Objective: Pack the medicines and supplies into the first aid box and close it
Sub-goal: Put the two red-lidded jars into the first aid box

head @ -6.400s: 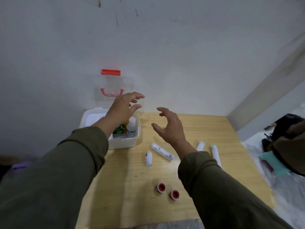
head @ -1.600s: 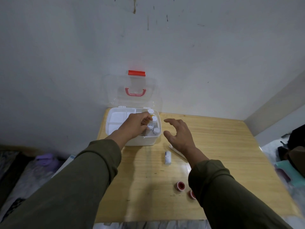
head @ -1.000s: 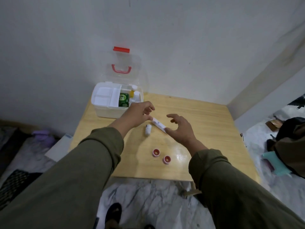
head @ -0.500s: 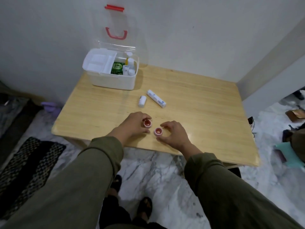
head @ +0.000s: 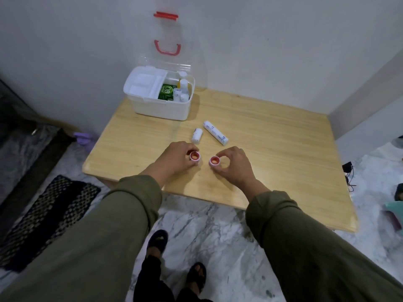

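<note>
- Near the front edge of the wooden table (head: 272,136), our left hand (head: 174,159) pinched one small red-cored tape roll (head: 194,156) and our right hand (head: 232,164) pinched the other tape roll (head: 214,160), fingers curled round each.
- Half a second earlier both hands had only just reached the rolls; by now each was gripped, though we could not tell whether either had left the wood.
- Behind the hands, a short white tube (head: 196,135) and a long white tube (head: 215,132) lay unpacked, just beside each other.
- At the far left corner stood the white first aid box (head: 160,110), its clear lid (head: 172,51) upright, with a green packet (head: 166,91) and small bottles (head: 182,83) inside.
- We judged packing part done: the rolls seemed ready to carry over, with the tubes and the lid left.
</note>
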Demonstrator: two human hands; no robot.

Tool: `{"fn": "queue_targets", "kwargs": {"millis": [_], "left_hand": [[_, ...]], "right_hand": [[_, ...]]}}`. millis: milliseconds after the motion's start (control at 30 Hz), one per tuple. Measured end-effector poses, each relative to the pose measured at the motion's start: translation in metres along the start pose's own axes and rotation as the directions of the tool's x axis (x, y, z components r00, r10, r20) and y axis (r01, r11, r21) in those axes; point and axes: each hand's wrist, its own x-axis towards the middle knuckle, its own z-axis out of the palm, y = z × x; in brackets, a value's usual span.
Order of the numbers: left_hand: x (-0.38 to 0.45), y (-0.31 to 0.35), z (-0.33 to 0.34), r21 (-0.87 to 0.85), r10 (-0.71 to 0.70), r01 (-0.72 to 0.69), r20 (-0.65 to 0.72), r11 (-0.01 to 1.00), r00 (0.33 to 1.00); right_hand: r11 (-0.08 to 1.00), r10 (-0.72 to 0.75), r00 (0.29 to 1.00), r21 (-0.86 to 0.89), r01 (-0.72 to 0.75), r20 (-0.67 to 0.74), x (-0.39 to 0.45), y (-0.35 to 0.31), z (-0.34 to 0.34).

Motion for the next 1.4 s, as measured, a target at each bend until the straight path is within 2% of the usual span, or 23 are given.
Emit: {"fn": "queue_targets", "kwargs": {"millis": [200,333,600,767,933,1133,1400], "left_hand": [[0.006,-0.002,-0.065,-0.011,0.053,-0.055,-0.138,0.998,0.989],[0.022,-0.017,-0.114,0.017,0.069,-0.067,-0.227,0.998,0.971],[0.072,-0.071,-0.205,0.076,0.130,-0.112,-0.283,0.991,0.950],[0.116,-0.101,-0.236,0.073,0.145,-0.130,-0.260,0.989,0.955],[0.150,-0.122,-0.239,0.067,0.159,-0.151,-0.150,0.986,0.976],[0.178,-0.143,-0.230,0.050,0.140,-0.137,-0.080,0.989,0.987],[0.196,-0.161,-0.232,-0.014,0.114,-0.115,-0.063,0.993,0.992]], "right_hand": [[0.995,-0.094,0.990,0.017,0.096,-0.108,0.040,-0.050,-0.028],[0.990,-0.140,0.982,-0.013,0.139,-0.126,0.076,-0.089,-0.035],[0.990,-0.142,0.973,-0.039,0.137,-0.183,0.155,-0.163,-0.024],[0.993,-0.107,0.973,-0.060,0.097,-0.204,0.201,-0.197,-0.008],[0.997,-0.060,0.977,-0.056,0.049,-0.207,0.229,-0.211,0.016],[0.995,-0.036,0.981,-0.101,0.017,-0.191,0.247,-0.211,0.038],[0.992,0.003,0.981,-0.124,-0.028,-0.194,0.264,-0.207,0.050]]}}
